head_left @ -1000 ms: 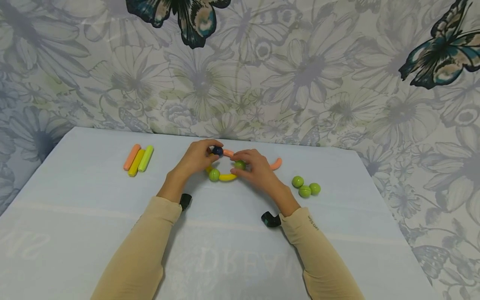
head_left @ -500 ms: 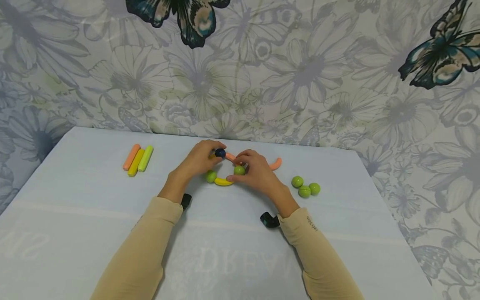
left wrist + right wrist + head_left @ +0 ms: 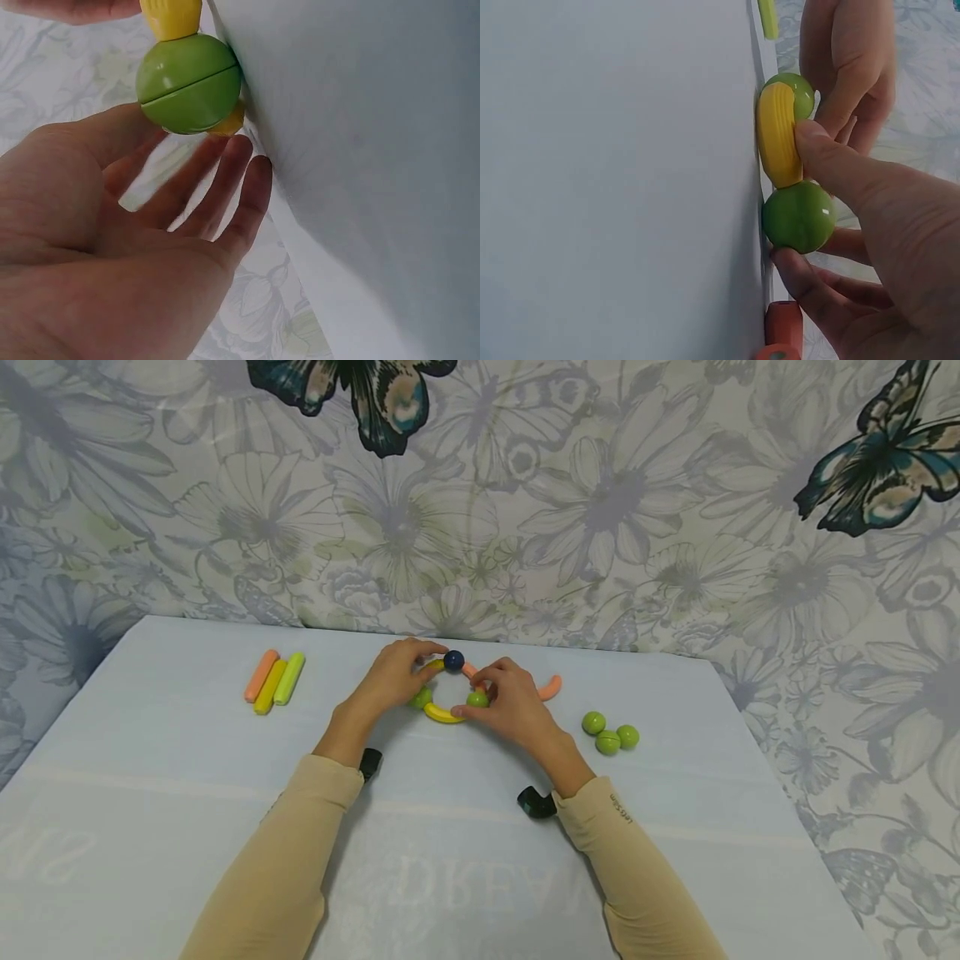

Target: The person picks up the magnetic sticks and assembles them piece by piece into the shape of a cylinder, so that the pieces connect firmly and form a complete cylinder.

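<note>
Since a second ago the small ring of curved sticks and balls has drawn tighter and sits slightly farther back on the counter, and the dark blue ball at its far side now shows clear of the fingers. The left hand touches the ring's left side with relaxed, nearly straight fingers beside the left green ball. The right hand pinches the ring's right side, thumb on the yellow curved stick and fingers curled around the right green ball.

In the ring I count two green balls, one blue ball, one yellow curved stick and an orange curved stick partly hidden by fingers. An orange piece pokes out behind the right hand. Three loose green balls lie to the right. Three straight sticks, orange, yellow and green, lie side by side to the left.
</note>
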The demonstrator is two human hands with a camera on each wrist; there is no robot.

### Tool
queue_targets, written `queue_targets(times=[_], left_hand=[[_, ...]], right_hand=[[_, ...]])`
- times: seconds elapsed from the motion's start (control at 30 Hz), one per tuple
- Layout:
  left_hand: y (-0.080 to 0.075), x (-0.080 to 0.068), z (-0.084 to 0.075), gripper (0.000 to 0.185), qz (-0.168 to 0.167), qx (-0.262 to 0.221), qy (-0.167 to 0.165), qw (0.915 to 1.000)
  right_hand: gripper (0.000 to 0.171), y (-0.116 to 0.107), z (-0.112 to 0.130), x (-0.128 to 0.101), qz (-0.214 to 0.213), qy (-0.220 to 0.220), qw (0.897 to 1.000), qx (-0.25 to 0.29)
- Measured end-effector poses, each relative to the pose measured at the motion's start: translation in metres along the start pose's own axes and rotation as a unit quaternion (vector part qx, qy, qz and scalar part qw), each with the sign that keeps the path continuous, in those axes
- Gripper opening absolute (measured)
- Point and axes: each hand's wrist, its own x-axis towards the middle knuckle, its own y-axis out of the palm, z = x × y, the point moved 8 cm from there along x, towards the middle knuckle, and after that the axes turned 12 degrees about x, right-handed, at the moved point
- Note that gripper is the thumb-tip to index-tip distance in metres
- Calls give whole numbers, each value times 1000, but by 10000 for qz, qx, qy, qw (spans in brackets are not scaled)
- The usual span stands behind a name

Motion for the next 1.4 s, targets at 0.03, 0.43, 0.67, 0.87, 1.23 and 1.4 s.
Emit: queue_targets(times=[0.03, 0.43, 0.67, 0.87, 1.23, 1.4], left_hand=[[0, 1, -1, 39, 8, -36, 82, 10000], [5, 1, 1, 46, 229, -73, 134, 9996], [5, -9, 6, 70, 1058, -640, 548, 9908], [4, -18, 11, 83, 1602, -1055, 735, 9787], [4, -16, 17, 73, 1637, -1629, 612, 9710], [4, -14, 11, 69, 1370, -1182, 797, 9803]], right_hand=[[45, 0, 0, 0, 10, -14, 10000, 29], [76, 4, -1, 1, 255, -103, 9994, -197], [75, 5, -5, 2, 331, -233, 9991, -127], [75, 4, -7, 3, 353, -301, 9989, -81], [74, 3, -9, 2, 358, -265, 9990, 1], [74, 6, -8, 3, 394, -332, 9987, 25]])
